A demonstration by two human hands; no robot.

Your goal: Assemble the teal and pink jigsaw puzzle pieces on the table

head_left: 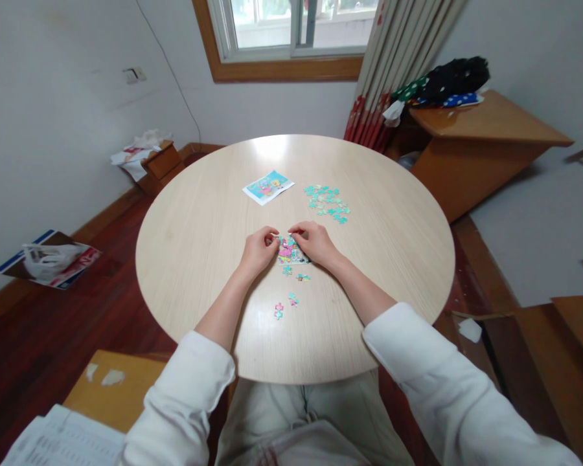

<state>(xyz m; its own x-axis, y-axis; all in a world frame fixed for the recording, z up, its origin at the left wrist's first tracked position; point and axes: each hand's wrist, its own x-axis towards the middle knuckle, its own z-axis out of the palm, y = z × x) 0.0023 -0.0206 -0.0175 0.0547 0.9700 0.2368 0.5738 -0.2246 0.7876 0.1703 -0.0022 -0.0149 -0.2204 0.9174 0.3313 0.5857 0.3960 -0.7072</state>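
A partly joined jigsaw puzzle (pixel 287 250), pink, yellow and teal, lies on the round table between my hands. My left hand (pixel 261 249) is closed at its left upper edge, thumb and forefinger pinched together. At the right upper edge, my right hand (pixel 313 242) is also closed, its fingertips touching the puzzle. Whether either pinch holds a loose piece is too small to make out. Just below lie a teal jigsaw piece (pixel 287 270) and a teal-and-yellow one (pixel 303 277). Nearer to me are a teal-and-pink piece (pixel 293 299) and a pink-and-teal pair (pixel 278 310).
A picture card (pixel 269 187) lies beyond my hands, beside a spread of teal jigsaw pieces (pixel 328 202). The round table (pixel 189 226) stands below a window. A wooden cabinet (pixel 486 129) with cloths is at the right, a yellow board (pixel 126 388) at the lower left.
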